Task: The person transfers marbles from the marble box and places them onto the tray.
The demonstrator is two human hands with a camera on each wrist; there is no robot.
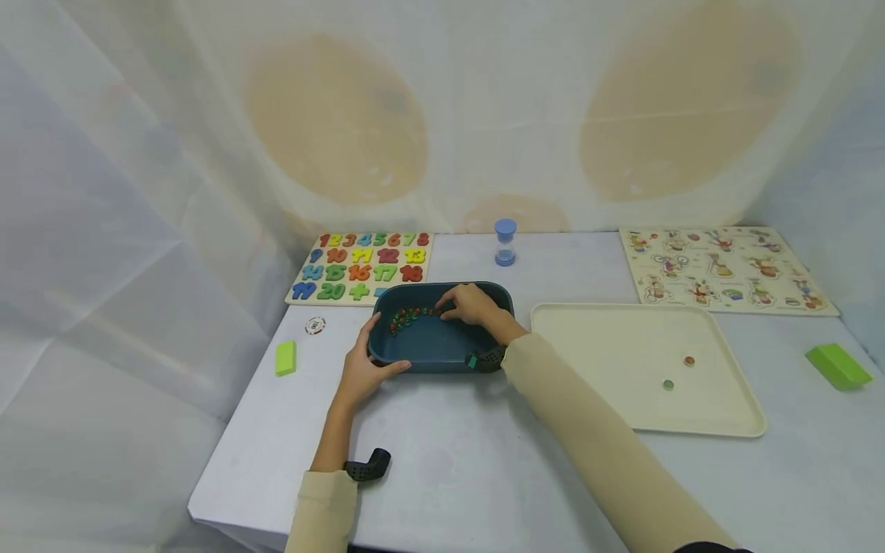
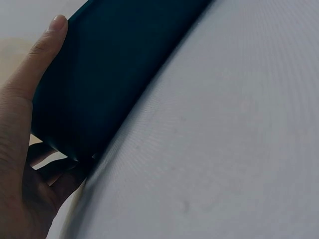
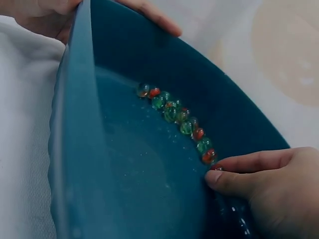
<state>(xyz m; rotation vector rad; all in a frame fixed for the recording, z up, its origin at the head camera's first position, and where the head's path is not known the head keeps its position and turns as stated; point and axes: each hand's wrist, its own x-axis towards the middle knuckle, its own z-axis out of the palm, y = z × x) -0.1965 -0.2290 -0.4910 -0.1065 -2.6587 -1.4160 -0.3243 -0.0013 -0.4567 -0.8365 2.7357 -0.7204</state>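
Observation:
A dark teal plastic basin [image 1: 422,359] is on the table in front of me. My left hand [image 1: 362,375] grips its left end, thumb at the near side and fingers round the far corner; in the left wrist view, fingers [image 2: 65,181] reach beneath the bottom edge. Green and red glass marbles [image 3: 187,127] lie in a curved row along the basin's far inner wall. Inside the basin, my right hand [image 1: 472,304] pinches a reddish marble [image 3: 217,168] between thumb and forefinger at the row's end. Its other fingers are mostly hidden in the right wrist view.
Right of the basin lies a cream tray [image 1: 601,361] with a small green round piece [image 1: 667,385] and a brownish one [image 1: 689,361]. Behind are a number puzzle [image 1: 297,296], a blue sand timer [image 1: 505,242] and a picture puzzle [image 1: 740,269]. Green blocks [image 1: 286,358] flank both sides.

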